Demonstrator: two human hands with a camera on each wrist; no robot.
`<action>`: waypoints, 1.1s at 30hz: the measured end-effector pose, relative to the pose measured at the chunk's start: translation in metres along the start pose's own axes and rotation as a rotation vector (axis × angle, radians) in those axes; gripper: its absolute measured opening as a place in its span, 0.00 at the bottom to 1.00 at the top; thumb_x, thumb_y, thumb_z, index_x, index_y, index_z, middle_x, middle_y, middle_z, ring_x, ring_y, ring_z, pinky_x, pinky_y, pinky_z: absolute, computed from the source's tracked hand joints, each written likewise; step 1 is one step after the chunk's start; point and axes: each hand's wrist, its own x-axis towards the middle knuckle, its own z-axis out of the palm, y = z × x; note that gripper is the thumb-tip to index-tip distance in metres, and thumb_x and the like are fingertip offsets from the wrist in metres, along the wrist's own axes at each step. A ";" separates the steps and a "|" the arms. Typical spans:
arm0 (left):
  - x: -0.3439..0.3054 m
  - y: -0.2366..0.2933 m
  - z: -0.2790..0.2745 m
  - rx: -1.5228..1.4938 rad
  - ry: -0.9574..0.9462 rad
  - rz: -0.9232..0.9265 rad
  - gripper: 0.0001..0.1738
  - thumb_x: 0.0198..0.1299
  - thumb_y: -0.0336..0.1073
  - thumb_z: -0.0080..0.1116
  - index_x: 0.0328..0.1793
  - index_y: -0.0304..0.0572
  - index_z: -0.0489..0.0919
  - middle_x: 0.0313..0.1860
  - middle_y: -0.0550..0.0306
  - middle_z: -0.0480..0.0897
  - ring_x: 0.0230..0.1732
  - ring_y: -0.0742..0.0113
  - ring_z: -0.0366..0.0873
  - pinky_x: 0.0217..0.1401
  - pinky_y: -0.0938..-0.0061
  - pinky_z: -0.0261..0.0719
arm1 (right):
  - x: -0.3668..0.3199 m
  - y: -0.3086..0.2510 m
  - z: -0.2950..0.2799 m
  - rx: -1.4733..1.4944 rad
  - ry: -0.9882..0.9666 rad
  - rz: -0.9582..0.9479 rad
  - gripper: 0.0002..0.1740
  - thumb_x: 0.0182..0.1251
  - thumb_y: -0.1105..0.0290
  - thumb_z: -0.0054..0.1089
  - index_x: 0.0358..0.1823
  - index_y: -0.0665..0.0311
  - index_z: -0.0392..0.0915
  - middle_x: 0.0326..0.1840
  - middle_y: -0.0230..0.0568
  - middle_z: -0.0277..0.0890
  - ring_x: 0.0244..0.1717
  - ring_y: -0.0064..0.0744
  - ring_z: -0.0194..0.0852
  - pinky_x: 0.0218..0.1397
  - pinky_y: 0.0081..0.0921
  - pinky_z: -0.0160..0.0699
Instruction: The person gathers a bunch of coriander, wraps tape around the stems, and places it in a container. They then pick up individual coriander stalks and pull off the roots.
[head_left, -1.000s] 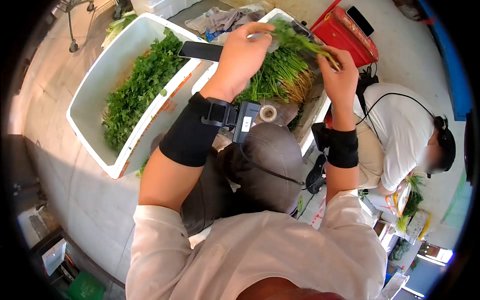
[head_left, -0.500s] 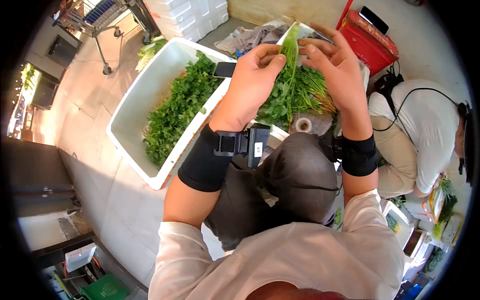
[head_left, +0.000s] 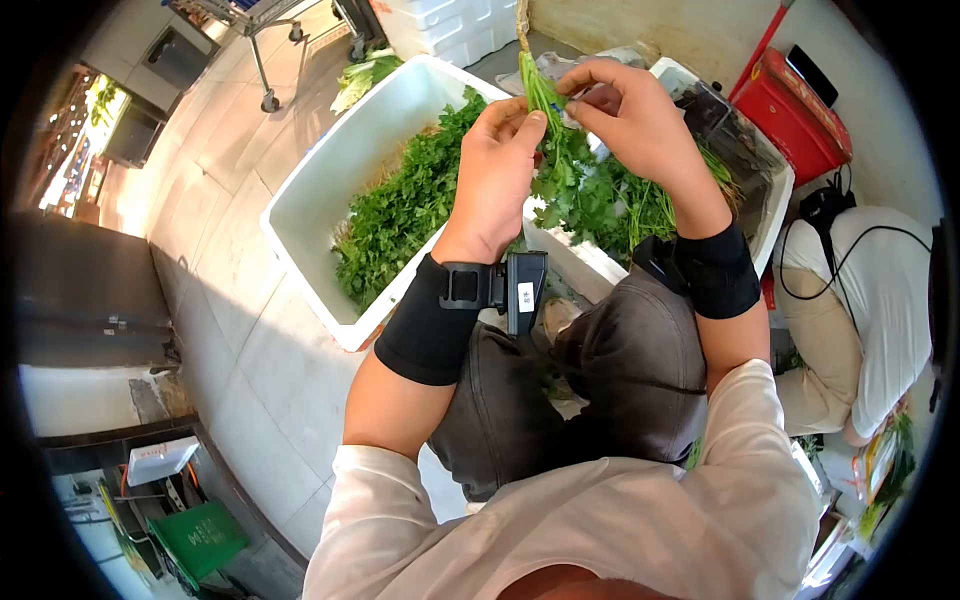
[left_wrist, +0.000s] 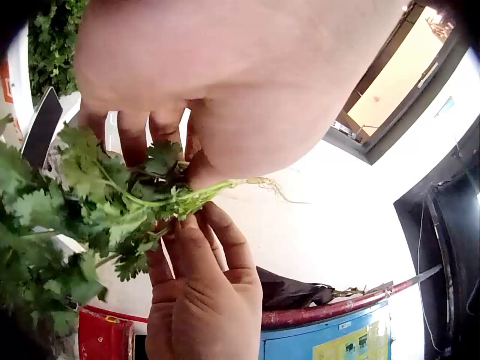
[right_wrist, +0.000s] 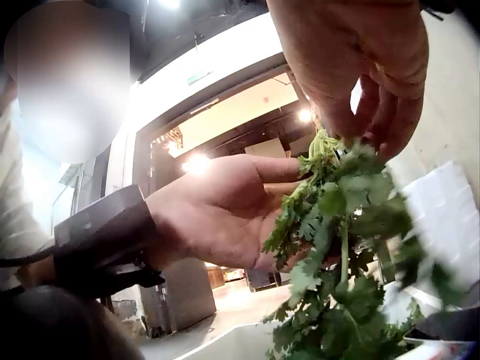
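Observation:
A small bunch of coriander (head_left: 570, 165) is held in front of the body, pale roots up and leaves hanging down in the head view. My left hand (head_left: 495, 175) pinches its stems between thumb and fingers. From the other side, my right hand (head_left: 640, 120) has thumb and fingertips on the same stems, just below the roots; a small blue spot shows there. In the left wrist view the stems (left_wrist: 199, 196) pass between both hands' fingers. The right wrist view shows the leaves (right_wrist: 337, 225) spread across the left palm.
At left stands a white foam box (head_left: 300, 190) with coriander heaped along one side. A second foam box (head_left: 775, 195) holding more coriander is beyond the knees. A red container (head_left: 800, 115) with a phone (head_left: 811, 75) on it and another person (head_left: 880, 310) are at right.
The bunch has gone from slanting between the hands to roots up, leaves down. My right hand first opened beside it, then closed its fingertips on the stems. The head view has shifted.

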 end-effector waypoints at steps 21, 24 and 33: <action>-0.020 0.005 -0.014 0.125 0.001 0.018 0.14 0.73 0.35 0.59 0.60 0.36 0.78 0.51 0.60 0.82 0.49 0.73 0.78 0.53 0.73 0.79 | -0.012 -0.020 0.020 -0.287 0.157 -0.277 0.13 0.62 0.69 0.73 0.46 0.67 0.88 0.47 0.43 0.85 0.43 0.42 0.87 0.48 0.33 0.86; -0.023 0.008 -0.012 0.140 -0.006 0.005 0.13 0.73 0.35 0.59 0.58 0.38 0.78 0.50 0.61 0.81 0.48 0.73 0.78 0.53 0.73 0.79 | -0.012 -0.016 0.020 -0.249 0.157 -0.253 0.12 0.62 0.69 0.73 0.44 0.67 0.88 0.46 0.43 0.86 0.42 0.43 0.87 0.48 0.34 0.85; -0.020 0.002 -0.015 0.258 -0.045 0.056 0.08 0.72 0.35 0.60 0.54 0.44 0.80 0.45 0.66 0.80 0.46 0.77 0.74 0.48 0.77 0.73 | -0.011 -0.006 0.022 -0.197 0.150 -0.172 0.12 0.63 0.69 0.69 0.44 0.67 0.89 0.48 0.45 0.88 0.40 0.42 0.88 0.46 0.33 0.86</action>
